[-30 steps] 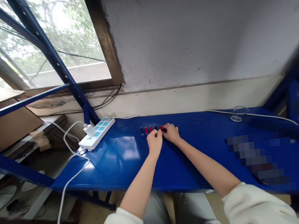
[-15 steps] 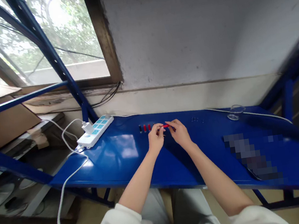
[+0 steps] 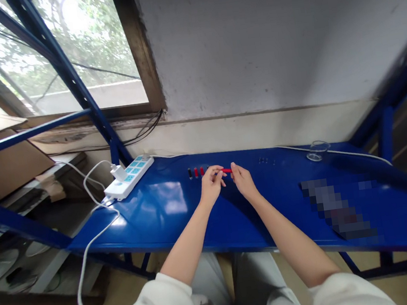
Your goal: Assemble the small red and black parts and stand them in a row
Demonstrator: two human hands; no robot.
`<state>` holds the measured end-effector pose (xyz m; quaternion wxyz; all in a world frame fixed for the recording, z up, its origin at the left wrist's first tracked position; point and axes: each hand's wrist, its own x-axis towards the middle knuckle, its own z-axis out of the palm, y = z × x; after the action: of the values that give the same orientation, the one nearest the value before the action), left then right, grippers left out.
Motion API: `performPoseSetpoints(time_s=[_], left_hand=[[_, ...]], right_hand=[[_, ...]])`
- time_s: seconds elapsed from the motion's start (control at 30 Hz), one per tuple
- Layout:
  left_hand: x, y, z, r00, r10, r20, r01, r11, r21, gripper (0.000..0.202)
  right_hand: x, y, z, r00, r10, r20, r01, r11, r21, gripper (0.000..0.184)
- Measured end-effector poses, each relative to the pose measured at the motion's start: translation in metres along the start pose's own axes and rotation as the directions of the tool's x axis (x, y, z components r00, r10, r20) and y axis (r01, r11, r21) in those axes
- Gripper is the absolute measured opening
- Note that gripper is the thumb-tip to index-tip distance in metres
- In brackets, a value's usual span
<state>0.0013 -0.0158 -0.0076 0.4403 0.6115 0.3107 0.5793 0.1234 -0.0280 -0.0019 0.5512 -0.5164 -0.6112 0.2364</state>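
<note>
Between my two hands a small red cylinder point(image 3: 227, 170) lies level, just above the blue table; its exact kind is too small to tell. My left hand point(image 3: 212, 185) pinches its left end between thumb and finger. Its right end is gripped by my right hand point(image 3: 243, 180), with the thumb on top. Just left of my left hand stand a small black cylinder point(image 3: 190, 173) and two red cylinders, one point(image 3: 196, 172) next to the other point(image 3: 202, 171). Some tiny clear pieces point(image 3: 262, 160) lie beyond my right hand.
A white power strip point(image 3: 129, 179) with a plugged-in charger point(image 3: 118, 171) sits at the table's left end, its cable hanging over the edge. At the back right lies a coiled clear cord point(image 3: 316, 151). A blurred-out dark object point(image 3: 336, 210) rests on the blue table point(image 3: 168, 227).
My right hand's fingers have shifted on the red cylinder, and more of it shows between my hands. The view has moved slightly; the standing cylinders remain in place.
</note>
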Motion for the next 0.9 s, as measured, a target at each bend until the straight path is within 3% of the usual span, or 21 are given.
performPoseSetpoints(time_s=[0.33,0.57,0.9], left_hand=[[0.0002,-0.001,0.0004,0.997,-0.067,0.028,0.067,0.998,0.011,0.023],[-0.004,0.0063,0.0027,0.996,-0.017,0.087,0.008,0.994,0.107,0.022],[-0.0054,0.0065,0.0027,0.999,-0.047,-0.005,0.048,0.99,0.135,0.024]], right_hand=[[-0.0001,-0.001,-0.0034,0.993,-0.121,-0.011,0.115,0.967,-0.227,0.041],[0.0,-0.0004,-0.0059,0.99,-0.139,-0.016,0.131,0.963,-0.236,0.043],[-0.0001,-0.0028,-0.0055,0.986,-0.166,0.029,0.169,0.959,-0.227,0.042]])
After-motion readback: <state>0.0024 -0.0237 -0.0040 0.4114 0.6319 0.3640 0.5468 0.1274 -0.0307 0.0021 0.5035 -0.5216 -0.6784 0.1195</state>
